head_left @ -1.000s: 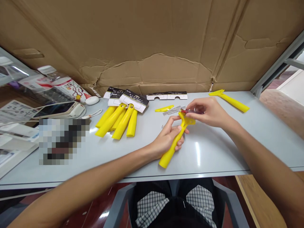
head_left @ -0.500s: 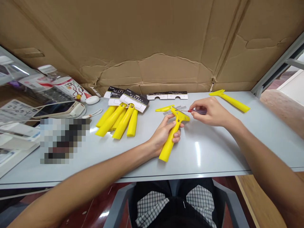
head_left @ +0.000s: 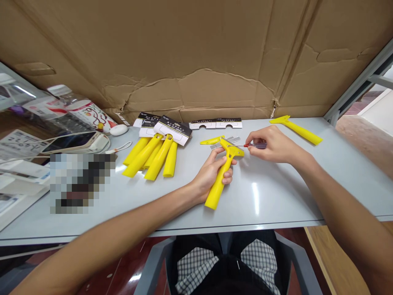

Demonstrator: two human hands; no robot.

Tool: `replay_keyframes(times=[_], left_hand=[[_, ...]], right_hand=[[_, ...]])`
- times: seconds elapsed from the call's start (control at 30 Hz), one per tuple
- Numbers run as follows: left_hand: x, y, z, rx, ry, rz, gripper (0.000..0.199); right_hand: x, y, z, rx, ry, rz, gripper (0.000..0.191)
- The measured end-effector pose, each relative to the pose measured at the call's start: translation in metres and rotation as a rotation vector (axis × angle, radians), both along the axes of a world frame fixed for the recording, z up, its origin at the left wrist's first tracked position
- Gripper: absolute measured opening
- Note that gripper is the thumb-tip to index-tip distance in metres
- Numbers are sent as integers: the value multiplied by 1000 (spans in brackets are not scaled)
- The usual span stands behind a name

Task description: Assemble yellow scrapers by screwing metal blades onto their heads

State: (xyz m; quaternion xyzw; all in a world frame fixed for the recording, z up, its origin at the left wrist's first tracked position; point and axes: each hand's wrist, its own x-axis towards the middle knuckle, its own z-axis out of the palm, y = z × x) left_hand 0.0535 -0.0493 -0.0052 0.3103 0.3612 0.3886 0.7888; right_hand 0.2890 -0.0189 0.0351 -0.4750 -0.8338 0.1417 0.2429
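My left hand (head_left: 211, 174) is wrapped round the handle of a yellow scraper (head_left: 218, 186), its wide head pointing away from me. In my right hand (head_left: 270, 144) I pinch a screwdriver (head_left: 257, 145) with a red collar. Its thin shaft reaches left to the scraper's head, with the tip at or very near a screw there. Just behind the head lie metal blades (head_left: 235, 139) and a loose yellow scraper cover (head_left: 211, 140). Another yellow scraper body (head_left: 302, 132) rests at the back right.
Several yellow scrapers (head_left: 155, 159) with black-and-white cards (head_left: 173, 130) lie left of centre. Two more cards (head_left: 215, 123) are by the cardboard wall (head_left: 196, 90). A bottle (head_left: 86, 110), a phone (head_left: 72, 141) and a white cable crowd the left side.
The screwdriver's tip has shifted slightly toward the scraper head's screw. My left hand keeps the scraper almost still.
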Motion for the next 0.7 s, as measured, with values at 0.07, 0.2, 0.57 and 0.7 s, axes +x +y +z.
replay_keyframes(times=[0.07,0.2,0.57,0.7], left_hand=[[0,0,0,4,0,-2,28],[0,-1,-1,31,10,-8,27],[2,-8,0,121,81,-7,27],[2,-9,-1,140,90,-4,28]], right_hand=[[0,-1,1,-4,-5,4,14],[-1,-3,4,-6,-15,6,14],[-4,-13,14,-43,-50,-51,22],[-5,-15,14,-60,-14,-87,21]])
